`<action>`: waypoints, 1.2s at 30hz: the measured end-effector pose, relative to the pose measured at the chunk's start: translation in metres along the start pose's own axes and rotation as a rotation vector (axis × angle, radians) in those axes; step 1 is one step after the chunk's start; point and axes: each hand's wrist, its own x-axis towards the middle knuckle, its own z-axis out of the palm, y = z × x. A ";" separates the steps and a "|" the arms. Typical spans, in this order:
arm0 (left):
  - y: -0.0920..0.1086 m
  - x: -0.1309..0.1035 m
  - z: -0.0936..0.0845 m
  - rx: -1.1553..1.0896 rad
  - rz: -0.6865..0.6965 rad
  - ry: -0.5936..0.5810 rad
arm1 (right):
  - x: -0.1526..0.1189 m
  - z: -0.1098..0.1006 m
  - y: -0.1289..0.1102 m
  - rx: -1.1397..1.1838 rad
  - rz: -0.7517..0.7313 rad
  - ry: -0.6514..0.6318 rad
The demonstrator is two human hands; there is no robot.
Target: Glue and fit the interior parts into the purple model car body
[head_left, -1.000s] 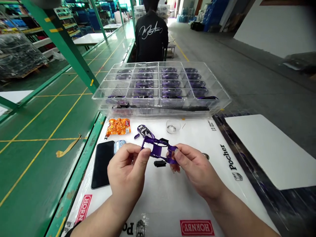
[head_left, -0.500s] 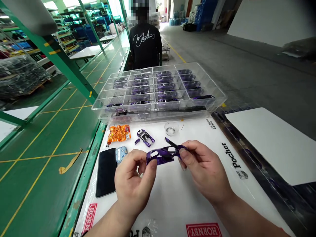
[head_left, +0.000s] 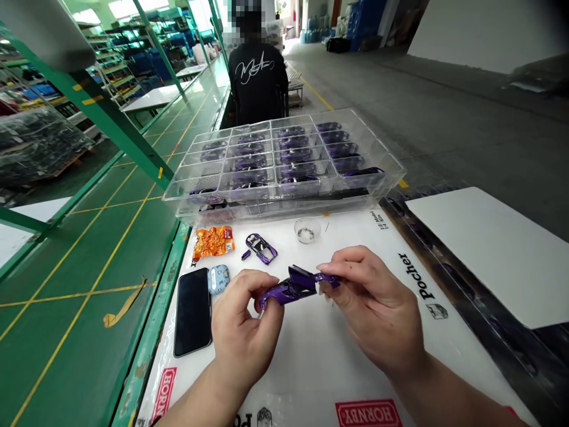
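Observation:
Between my hands, above the white mat, is a purple model car body [head_left: 288, 291] with a part of it standing raised. My left hand [head_left: 249, 320] pinches its left end between thumb and fingers. At the opposite end, my right hand [head_left: 371, 296] has thumb and fingers closed on the same body. Fingers cover both ends of it. Beyond them on the mat lie another purple and black car body [head_left: 262, 249] and a small purple piece [head_left: 246, 255]. A small clear dish [head_left: 307, 231] holding tiny bits stands to the right of these.
A clear compartment tray [head_left: 275, 194] with several purple car bodies stands at the mat's far edge. On the left lie a phone [head_left: 192, 313], a blue patterned case [head_left: 219, 279] and an orange packet [head_left: 213, 241]. A white board [head_left: 489, 249] is at right. A person [head_left: 258, 77] sits ahead, facing away.
The car body has been turned in my hands, so its outer side now shows instead of the window openings. Both hands keep their grip. The view has shifted slightly.

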 end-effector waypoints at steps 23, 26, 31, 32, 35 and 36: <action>-0.002 -0.003 0.002 -0.233 -0.098 -0.154 | 0.006 0.000 0.001 -0.134 0.046 0.051; -0.001 -0.004 0.000 -0.293 -0.139 -0.152 | 0.007 0.001 0.002 -0.140 0.016 0.051; 0.000 0.000 0.004 -0.669 -0.505 -0.238 | 0.007 0.001 0.005 -0.134 -0.027 0.063; 0.000 0.002 0.005 -0.779 -0.615 -0.273 | 0.008 0.000 0.005 -0.126 -0.036 0.067; -0.001 0.007 0.008 -1.004 -0.875 -0.345 | 0.008 -0.001 0.005 -0.116 -0.069 0.070; -0.001 0.008 0.008 -1.031 -0.925 -0.359 | 0.009 -0.002 0.005 -0.125 -0.082 0.070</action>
